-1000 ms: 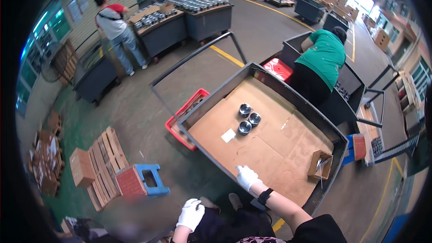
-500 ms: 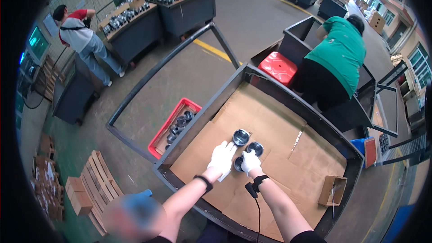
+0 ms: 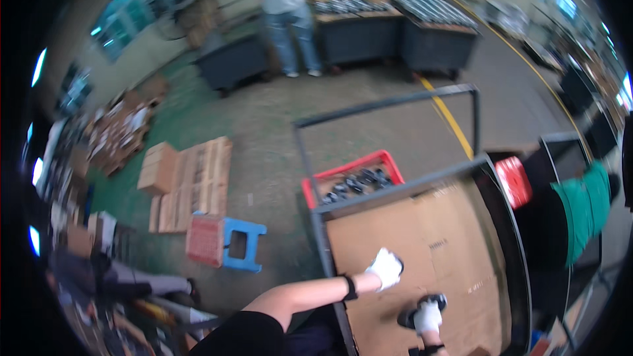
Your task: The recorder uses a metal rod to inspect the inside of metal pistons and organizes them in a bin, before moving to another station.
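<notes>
My left hand (image 3: 384, 269), in a white glove, is closed over a round metal part low over the cardboard (image 3: 376, 234) lining a grey metal cart. Only the part's dark edge shows beyond my fingers. Nearer to me, my right hand (image 3: 428, 316), also gloved in white, grips between two dark round parts. One dark cup-shaped part (image 3: 407, 319) shows on its left, and a second dark part (image 3: 441, 300) at its upper right. Motion blur hides the fingertips and exactly how they hold.
A red crate (image 3: 306, 191) of dark parts stands beyond the cart's wall (image 3: 409, 186). Left lie a pallet (image 3: 201, 178), a carton and a blue stool (image 3: 244, 244). A person in green (image 3: 583, 211) bends at the right; another stands by loaded carts (image 3: 362, 36).
My view has swung left, so the cart appears further right and lower. My hands have moved apart, and the three round parts, formerly clustered in plain sight, are now mostly covered by my gloves.
</notes>
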Available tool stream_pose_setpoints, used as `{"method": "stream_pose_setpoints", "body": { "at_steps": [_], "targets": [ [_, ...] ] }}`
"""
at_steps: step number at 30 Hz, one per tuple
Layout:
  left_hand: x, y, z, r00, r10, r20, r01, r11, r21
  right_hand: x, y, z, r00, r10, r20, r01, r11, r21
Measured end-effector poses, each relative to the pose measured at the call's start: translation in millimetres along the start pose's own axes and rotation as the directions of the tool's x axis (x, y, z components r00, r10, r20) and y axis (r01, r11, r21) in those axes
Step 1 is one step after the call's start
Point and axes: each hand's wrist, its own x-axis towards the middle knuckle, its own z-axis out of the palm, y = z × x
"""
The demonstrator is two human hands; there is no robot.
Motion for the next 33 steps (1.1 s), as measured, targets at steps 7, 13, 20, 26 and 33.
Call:
{"method": "stream_pose_setpoints", "body": {
  "at_steps": [7,13,20,26,33],
  "targets": [
    [-342,46,-8,0.857,-0.398,-0.328,0.211,0.850,-0.482,-107,18,12,0.679,-0.476,-0.559,0.484,0.863,-0.147],
    [-540,128,24,0.641,-0.763,-0.084,0.366,0.399,-0.841,-206,-138,-133,0.457,-0.726,-0.514,0.728,0.637,-0.252],
    [-704,211,62,0.170,-0.961,-0.218,0.555,0.276,-0.785,-265,-345,-189,-0.025,-0.981,-0.194,0.834,0.086,-0.545],
    [-839,277,64,-0.318,-0.900,-0.297,0.464,0.125,-0.877,-399,-529,-199,-0.084,-0.995,-0.060,0.813,-0.034,-0.582],
    [-995,315,72,-0.655,-0.701,0.283,-0.202,-0.198,-0.959,-563,-753,-162,-0.416,-0.910,0.002,0.773,-0.355,-0.526]
  ]
}}
